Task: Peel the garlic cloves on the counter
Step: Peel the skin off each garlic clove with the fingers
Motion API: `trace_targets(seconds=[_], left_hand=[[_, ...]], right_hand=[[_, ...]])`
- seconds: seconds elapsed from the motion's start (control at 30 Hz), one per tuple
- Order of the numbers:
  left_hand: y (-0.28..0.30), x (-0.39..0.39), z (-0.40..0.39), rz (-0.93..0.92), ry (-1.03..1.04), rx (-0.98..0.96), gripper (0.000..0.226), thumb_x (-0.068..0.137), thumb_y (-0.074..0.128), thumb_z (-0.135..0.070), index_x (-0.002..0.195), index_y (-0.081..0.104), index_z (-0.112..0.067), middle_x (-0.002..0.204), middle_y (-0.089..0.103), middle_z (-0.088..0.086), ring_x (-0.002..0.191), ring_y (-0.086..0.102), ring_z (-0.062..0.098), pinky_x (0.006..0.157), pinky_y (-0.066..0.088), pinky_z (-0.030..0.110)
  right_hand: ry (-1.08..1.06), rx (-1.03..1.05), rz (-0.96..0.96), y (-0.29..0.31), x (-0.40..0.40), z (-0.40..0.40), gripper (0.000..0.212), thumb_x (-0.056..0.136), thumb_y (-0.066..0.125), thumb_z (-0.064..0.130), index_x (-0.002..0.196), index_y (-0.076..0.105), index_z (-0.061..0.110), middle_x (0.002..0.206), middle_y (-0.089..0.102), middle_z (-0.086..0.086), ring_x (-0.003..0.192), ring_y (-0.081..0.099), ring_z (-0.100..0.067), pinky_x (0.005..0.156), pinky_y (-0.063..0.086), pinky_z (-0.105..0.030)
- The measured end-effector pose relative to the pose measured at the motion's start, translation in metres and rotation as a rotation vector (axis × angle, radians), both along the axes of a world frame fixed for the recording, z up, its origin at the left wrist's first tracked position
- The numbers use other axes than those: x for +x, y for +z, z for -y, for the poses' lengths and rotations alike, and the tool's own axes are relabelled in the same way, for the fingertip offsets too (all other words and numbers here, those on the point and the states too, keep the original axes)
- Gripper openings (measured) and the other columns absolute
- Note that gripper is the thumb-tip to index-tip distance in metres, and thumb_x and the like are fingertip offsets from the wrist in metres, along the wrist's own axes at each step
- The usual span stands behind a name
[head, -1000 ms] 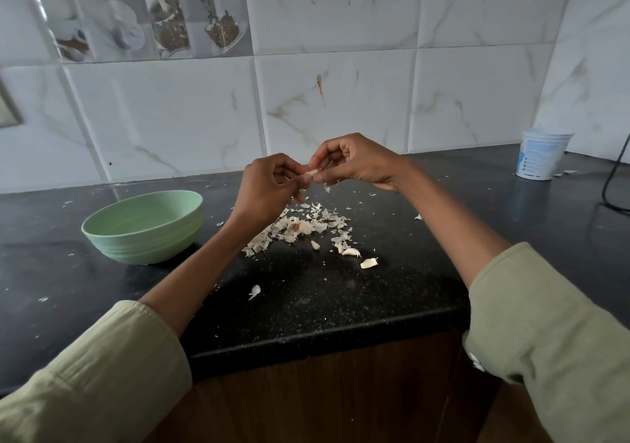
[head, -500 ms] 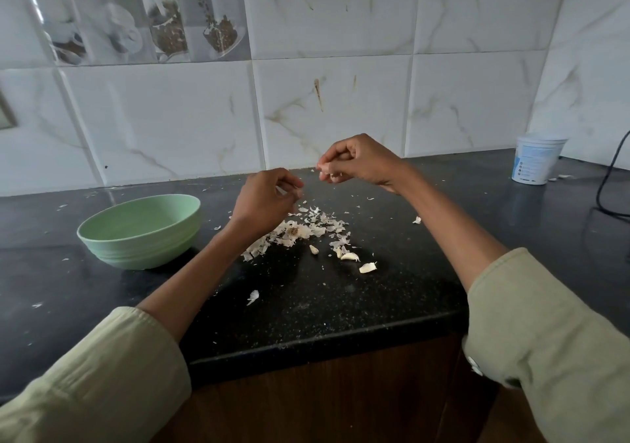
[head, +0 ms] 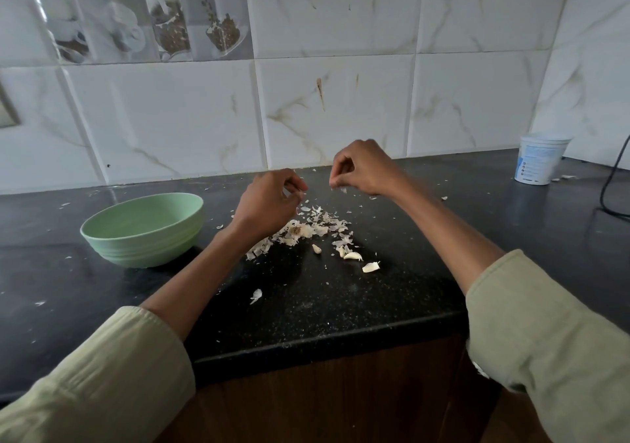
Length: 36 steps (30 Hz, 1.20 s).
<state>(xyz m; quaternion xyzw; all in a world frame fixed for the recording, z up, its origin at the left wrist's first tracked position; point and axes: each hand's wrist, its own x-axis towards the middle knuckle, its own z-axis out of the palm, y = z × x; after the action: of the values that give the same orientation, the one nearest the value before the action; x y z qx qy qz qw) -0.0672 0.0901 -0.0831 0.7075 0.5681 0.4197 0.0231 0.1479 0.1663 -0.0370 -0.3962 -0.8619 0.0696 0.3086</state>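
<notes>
My left hand (head: 269, 205) hovers over the black counter (head: 306, 306) with its fingers curled round a garlic clove that is mostly hidden in the grip. A short way to the right, my right hand (head: 363, 168) pinches a small white flake of garlic skin (head: 343, 189) that dangles below its fingertips. The hands are apart. Below them lies a pile of papery peels (head: 306, 228). Three loose garlic cloves (head: 353, 256) rest just in front of the pile.
A pale green bowl (head: 143, 228) stands on the counter to the left of my left hand. At the back right are a white plastic cup (head: 540, 158) and a black cable (head: 608, 187). The counter's front edge (head: 324, 344) runs below my forearms. The tiled wall is close behind.
My hands were joined on the clove; they have pulled apart, the right one carrying off a flake of skin. Both have dropped a little toward the peel pile.
</notes>
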Motion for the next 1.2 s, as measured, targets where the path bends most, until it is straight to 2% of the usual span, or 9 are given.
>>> trace_targets(seconds=[0.1,0.2,0.27,0.4,0.47,0.57,0.73,0.93,1.2], left_hand=[[0.001,0.000,0.000,-0.010,0.005,0.009,0.015,0.095,0.069,-0.018,0.100,0.072,-0.031,0.091,0.073,-0.015,0.075,0.072,0.006,0.079,0.061,0.040],[0.001,0.002,0.001,-0.028,0.011,0.012,0.014,0.095,0.069,-0.019,0.100,0.072,-0.031,0.090,0.073,-0.016,0.069,0.072,0.004,0.077,0.061,0.037],[0.002,0.003,0.001,-0.033,0.000,0.007,0.014,0.095,0.069,-0.019,0.100,0.071,-0.032,0.091,0.073,-0.016,0.073,0.073,0.005,0.076,0.061,0.037],[0.003,0.003,0.001,0.020,-0.010,-0.002,0.009,0.097,0.071,-0.019,0.100,0.073,-0.026,0.088,0.075,-0.011,0.072,0.074,0.009,0.071,0.058,0.033],[0.004,0.005,0.002,0.121,-0.060,-0.029,0.002,0.099,0.072,-0.019,0.101,0.073,-0.020,0.087,0.077,-0.005,0.067,0.075,0.012,0.066,0.061,0.036],[0.007,0.007,0.005,0.254,-0.099,-0.026,0.009,0.098,0.075,-0.022,0.100,0.072,-0.013,0.086,0.078,0.000,0.066,0.075,0.019,0.061,0.060,0.031],[0.012,0.004,0.009,0.362,-0.095,0.003,0.015,0.097,0.076,-0.021,0.097,0.074,-0.007,0.081,0.079,0.003,0.067,0.075,0.019,0.060,0.058,0.031],[0.012,0.006,0.009,0.410,-0.140,-0.027,0.023,0.106,0.064,-0.025,0.101,0.069,-0.002,0.084,0.077,0.009,0.067,0.073,0.021,0.061,0.059,0.031],[0.015,0.005,0.013,0.608,-0.286,-0.084,0.023,0.110,0.056,-0.025,0.102,0.065,-0.005,0.085,0.073,0.006,0.072,0.066,0.016,0.061,0.052,0.020]], right_hand=[[-0.023,0.110,-0.151,0.000,-0.004,-0.006,0.010,0.082,0.087,0.012,0.082,0.079,0.016,0.075,0.076,0.009,0.070,0.073,-0.005,0.077,0.062,-0.030],[-0.015,-0.188,0.277,-0.013,-0.007,-0.009,0.013,0.084,0.086,0.015,0.080,0.076,0.021,0.076,0.077,0.008,0.080,0.077,-0.018,0.085,0.063,-0.046],[-0.028,-0.240,0.407,-0.017,-0.006,-0.010,0.013,0.083,0.087,0.021,0.080,0.075,0.024,0.078,0.077,0.009,0.080,0.075,-0.015,0.082,0.062,-0.043],[0.030,-0.165,0.171,-0.014,-0.009,-0.007,0.010,0.085,0.085,0.015,0.086,0.076,0.019,0.074,0.074,0.011,0.064,0.070,0.003,0.069,0.054,-0.027],[0.112,-0.132,-0.017,-0.010,-0.013,-0.003,0.008,0.085,0.086,0.015,0.089,0.079,0.014,0.077,0.077,0.006,0.069,0.073,-0.001,0.069,0.057,-0.023],[0.237,-0.212,-0.237,-0.003,-0.017,0.003,0.018,0.085,0.086,0.012,0.097,0.078,0.001,0.086,0.079,-0.006,0.075,0.076,-0.012,0.072,0.059,-0.022],[0.367,-0.309,-0.339,-0.003,-0.015,0.004,0.020,0.088,0.080,0.002,0.107,0.075,-0.005,0.092,0.079,-0.014,0.077,0.074,-0.014,0.075,0.059,-0.023],[0.389,-0.395,-0.439,-0.005,-0.021,0.003,0.022,0.091,0.079,0.006,0.109,0.073,-0.006,0.096,0.079,-0.019,0.095,0.076,-0.037,0.086,0.064,-0.037],[0.445,-0.461,-0.543,-0.003,-0.027,0.007,0.019,0.092,0.078,0.005,0.108,0.072,-0.004,0.092,0.076,-0.011,0.086,0.073,-0.016,0.079,0.060,-0.027]])
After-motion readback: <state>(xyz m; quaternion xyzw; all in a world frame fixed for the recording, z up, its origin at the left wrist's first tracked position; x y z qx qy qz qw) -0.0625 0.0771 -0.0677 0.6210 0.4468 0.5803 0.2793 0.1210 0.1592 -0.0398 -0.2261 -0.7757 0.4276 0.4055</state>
